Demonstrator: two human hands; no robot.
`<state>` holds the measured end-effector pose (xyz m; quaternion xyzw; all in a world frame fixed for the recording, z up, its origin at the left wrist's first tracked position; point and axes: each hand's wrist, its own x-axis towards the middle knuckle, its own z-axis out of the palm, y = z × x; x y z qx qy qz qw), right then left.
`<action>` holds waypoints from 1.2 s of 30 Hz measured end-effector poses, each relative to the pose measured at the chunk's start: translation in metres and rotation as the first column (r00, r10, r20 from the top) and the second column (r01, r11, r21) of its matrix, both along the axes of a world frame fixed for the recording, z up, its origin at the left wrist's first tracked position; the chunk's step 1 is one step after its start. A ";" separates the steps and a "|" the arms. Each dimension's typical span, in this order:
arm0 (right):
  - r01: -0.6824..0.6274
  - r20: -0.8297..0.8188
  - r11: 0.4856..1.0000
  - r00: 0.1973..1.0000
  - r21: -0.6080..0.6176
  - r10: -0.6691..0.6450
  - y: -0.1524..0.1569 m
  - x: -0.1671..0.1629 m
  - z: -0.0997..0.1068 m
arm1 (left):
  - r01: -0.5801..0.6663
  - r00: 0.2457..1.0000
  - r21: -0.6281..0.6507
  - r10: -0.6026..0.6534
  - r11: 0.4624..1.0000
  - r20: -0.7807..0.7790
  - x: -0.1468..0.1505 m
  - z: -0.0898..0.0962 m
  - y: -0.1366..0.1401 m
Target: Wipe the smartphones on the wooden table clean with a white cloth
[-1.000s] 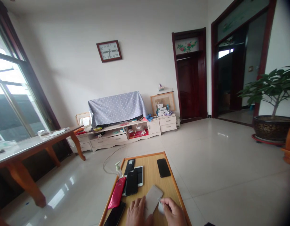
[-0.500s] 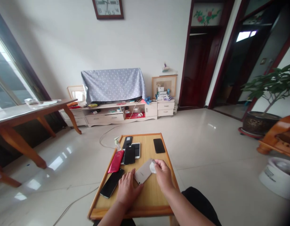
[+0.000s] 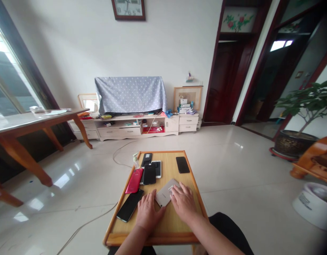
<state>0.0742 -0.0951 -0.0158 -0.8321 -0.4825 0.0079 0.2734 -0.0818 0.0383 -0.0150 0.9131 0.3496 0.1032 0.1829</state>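
On the small wooden table (image 3: 176, 226) a pale gold phone (image 3: 163, 196) lies tilted, its back facing up. My left hand (image 3: 148, 212) rests flat on the tabletop, fingers spread, with index finger and thumb against the phone's left end. My right hand (image 3: 184, 202) lies over the phone's right part, fingers stretched out and pressing down on a white pad (image 3: 171, 188). Most of that pad is hidden beneath the fingers. Left of my left hand is a black phone (image 3: 129, 206), screen up.
A red phone (image 3: 135, 180), a black phone (image 3: 149, 174) overlapping a white one (image 3: 158, 169), and a pump bottle (image 3: 136, 161) crowd the table's left side. Another dark phone (image 3: 182, 165) lies at the far right. A raised rim (image 3: 153, 238) edges the table.
My right hand has gone from pinching the white pad at the phone's far end to lying flat over it on the phone. My left hand stays by the phone. The view has shifted slightly.
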 end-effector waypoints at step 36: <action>-0.303 -0.029 0.943 0.953 -0.139 0.302 0.037 -0.040 0.010 | 0.019 0.991 -0.007 -0.018 1.000 0.131 -0.003 -0.022 0.013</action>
